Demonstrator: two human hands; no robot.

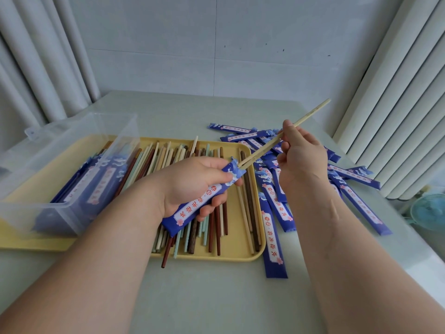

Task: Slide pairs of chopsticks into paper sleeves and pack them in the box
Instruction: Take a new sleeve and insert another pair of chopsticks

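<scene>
Blue printed sleeve (199, 201), pale chopsticks (310, 114), tips inside

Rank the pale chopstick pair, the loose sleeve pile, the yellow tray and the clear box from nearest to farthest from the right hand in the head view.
1. The pale chopstick pair: pinched in the right hand itself.
2. The loose sleeve pile: on the table just beneath it.
3. The yellow tray: to its left.
4. The clear box: far left.
</scene>
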